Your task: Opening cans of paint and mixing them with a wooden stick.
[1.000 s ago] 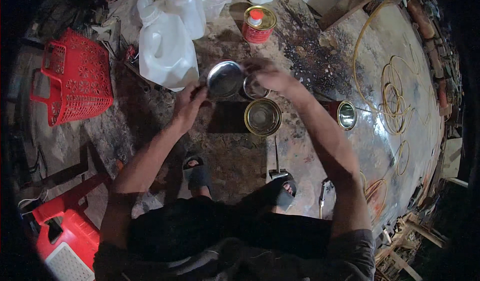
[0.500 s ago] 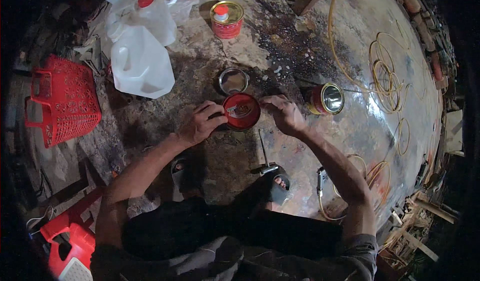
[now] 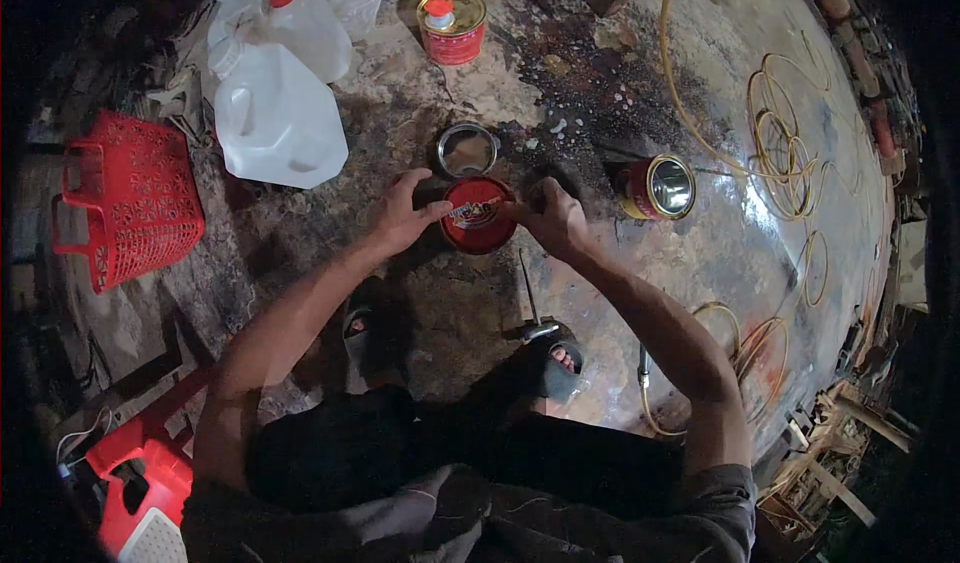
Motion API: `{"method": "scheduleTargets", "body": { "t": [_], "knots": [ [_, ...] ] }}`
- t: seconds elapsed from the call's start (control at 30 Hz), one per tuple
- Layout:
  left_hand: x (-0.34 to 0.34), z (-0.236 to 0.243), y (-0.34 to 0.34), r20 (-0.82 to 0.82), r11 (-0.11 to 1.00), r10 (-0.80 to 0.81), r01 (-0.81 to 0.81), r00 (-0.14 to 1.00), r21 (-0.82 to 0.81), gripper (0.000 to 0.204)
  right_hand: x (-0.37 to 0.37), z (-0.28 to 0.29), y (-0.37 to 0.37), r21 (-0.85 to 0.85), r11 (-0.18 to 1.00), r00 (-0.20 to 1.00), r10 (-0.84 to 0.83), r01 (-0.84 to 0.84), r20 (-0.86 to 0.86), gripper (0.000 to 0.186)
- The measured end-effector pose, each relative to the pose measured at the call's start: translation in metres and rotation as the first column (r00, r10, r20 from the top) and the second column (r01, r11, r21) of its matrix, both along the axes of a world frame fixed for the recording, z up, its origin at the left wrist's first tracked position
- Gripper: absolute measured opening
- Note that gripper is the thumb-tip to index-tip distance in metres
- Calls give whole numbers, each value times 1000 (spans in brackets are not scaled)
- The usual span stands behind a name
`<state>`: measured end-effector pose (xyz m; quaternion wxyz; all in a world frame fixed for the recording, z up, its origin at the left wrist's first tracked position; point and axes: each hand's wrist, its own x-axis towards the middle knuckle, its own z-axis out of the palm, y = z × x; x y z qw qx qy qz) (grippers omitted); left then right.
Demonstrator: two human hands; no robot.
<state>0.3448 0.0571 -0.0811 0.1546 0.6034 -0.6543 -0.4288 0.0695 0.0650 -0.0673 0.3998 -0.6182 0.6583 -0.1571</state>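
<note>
Head view, looking down. Red-topped tin (image 3: 478,227) sat between the two hands, over the floor (image 3: 440,308); its round top faced up, a printed patch across it. Left hand (image 3: 400,217) at its left side: I had the thumb on the rim, the other fingers well apart from it, reaching past the edge. Right hand (image 3: 556,223) at its right side: one fingertip or thumb on the top near the edge, the other fingers bent beside it; whether clamped on the rim, I could not tell.

Just beyond the tin lay a round metal piece (image 3: 443,151), bright-rimmed. Farther out, a short red tin (image 3: 453,47) with a red-capped bottleneck on its gold lid. Off to the right, a gold-rimmed tin (image 3: 636,191), its shiny round end catching light, and past it a yellowish hose (image 3: 663,48) in loose coils. Metal tool (image 3: 540,332) near the right sandal. I noted white jugs (image 3: 280,123) at upper left, a red basket (image 3: 152,213) beside them
</note>
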Motion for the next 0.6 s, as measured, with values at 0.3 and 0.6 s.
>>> {"method": "scheduleTargets", "body": {
  "t": [0.3, 0.6],
  "knots": [
    [1, 5, -9, 32, 966, 56, -62, 998, 251, 82, 5, -3, -6, 25, 998, 995, -56, 59, -83, 65],
    [-23, 0, 52, 30, 830, 200, -186, 979, 526, 117, -70, -64, 114, -61, 752, 752, 647, -657, -129, 33]
  ]
}}
